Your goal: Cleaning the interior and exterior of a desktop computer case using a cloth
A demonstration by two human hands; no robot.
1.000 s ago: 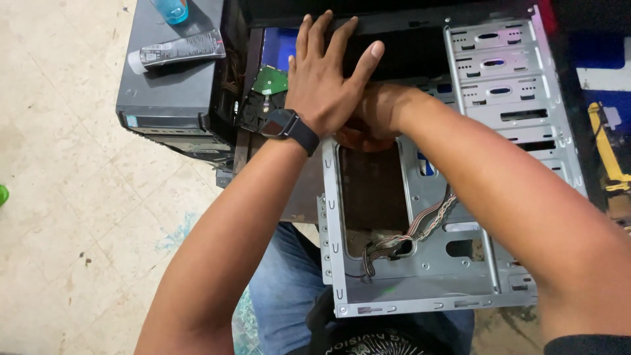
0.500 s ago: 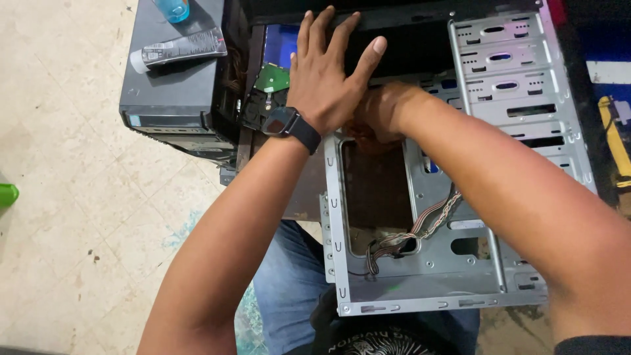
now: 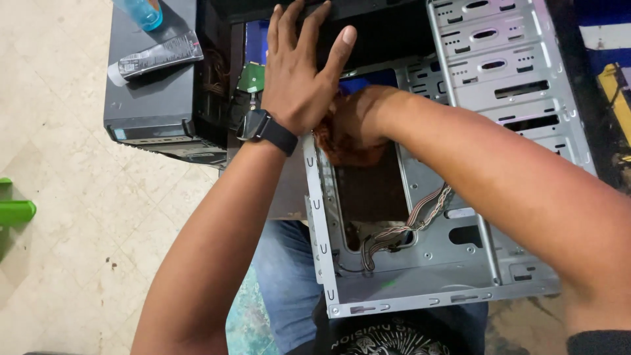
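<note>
The bare grey metal computer case lies open across the person's lap, its perforated drive bays at the far right. A bundle of thin wires trails loose along its inner floor.

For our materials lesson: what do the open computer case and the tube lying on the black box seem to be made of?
Computer case: probably bare sheet steel, dull grey with punched slots and folded edges. Tube: looks like soft plastic, glossy, grey with a white cap, slightly creased. Black box: matte dark finish, painted metal or plastic; cannot tell which.
</note>
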